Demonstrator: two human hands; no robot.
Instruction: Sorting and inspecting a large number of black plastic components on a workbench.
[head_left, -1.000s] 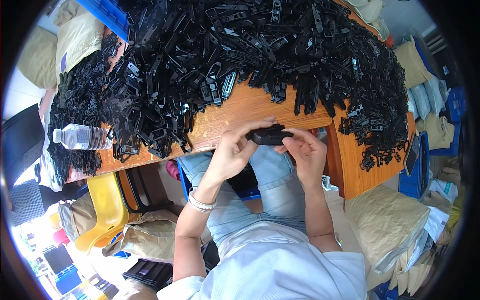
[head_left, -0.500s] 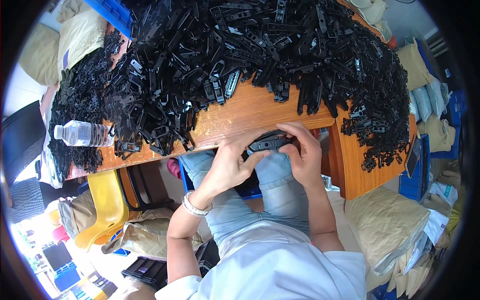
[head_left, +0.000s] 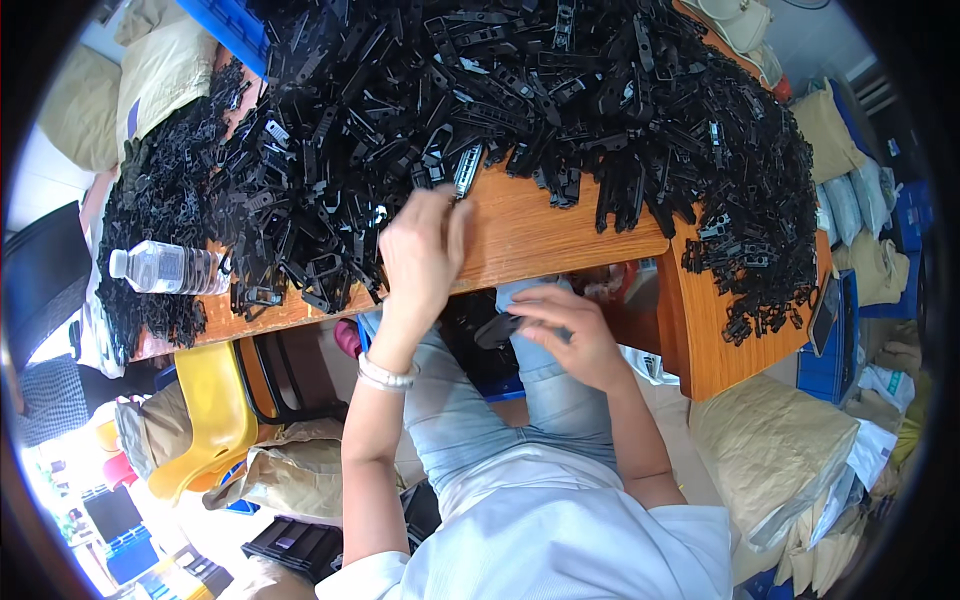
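Observation:
My left hand [head_left: 422, 245], with a silver bangle at its wrist, reaches over the table's front edge to the near border of a heap of black plastic parts [head_left: 340, 120]. Its fingertips are smeared by motion beside a shiny black part [head_left: 467, 172], and whether they grip anything is unclear. Over my lap, my right hand [head_left: 575, 338] has its fingers stretched out and apart. Just left of those fingertips is a blurred black plastic part [head_left: 494, 331], seemingly loose in the air above a blue bin [head_left: 505, 388] between my legs.
A clear plastic bottle [head_left: 170, 268] lies on the left of the wooden table [head_left: 530, 230]. Smaller black parts [head_left: 760, 260] are heaped on the right side section. A yellow chair [head_left: 215, 410] and brown sacks [head_left: 770, 440] stand around me.
Both hands were together on one black part at the table edge. My left hand has moved up to the heap; my right hand has lowered and opened, and the part has left its fingers.

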